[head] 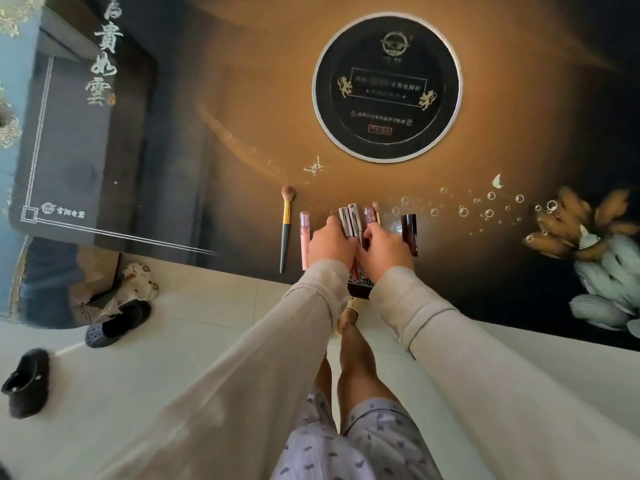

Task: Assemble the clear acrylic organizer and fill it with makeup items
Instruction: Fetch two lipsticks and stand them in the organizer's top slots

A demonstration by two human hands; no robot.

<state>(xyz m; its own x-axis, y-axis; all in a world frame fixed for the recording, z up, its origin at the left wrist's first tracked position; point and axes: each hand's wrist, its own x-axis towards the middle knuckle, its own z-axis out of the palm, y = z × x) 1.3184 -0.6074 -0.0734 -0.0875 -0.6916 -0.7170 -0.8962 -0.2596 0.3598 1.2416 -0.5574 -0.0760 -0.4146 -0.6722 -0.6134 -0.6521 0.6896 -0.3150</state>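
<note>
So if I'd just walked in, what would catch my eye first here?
Probably the two hands, the left hand and right hand, pressed together over a cluster of makeup tubes near the table's front edge. Next, the big round black plate set into the golden-brown table farther back. To the left of the hands lie a green-handled makeup brush and a pink tube.

brush (286, 226): flat, far left | pink tube (304, 237): beside it | silver tubes (350, 220): upright, bunched | dark tube (409, 233): right
</note>
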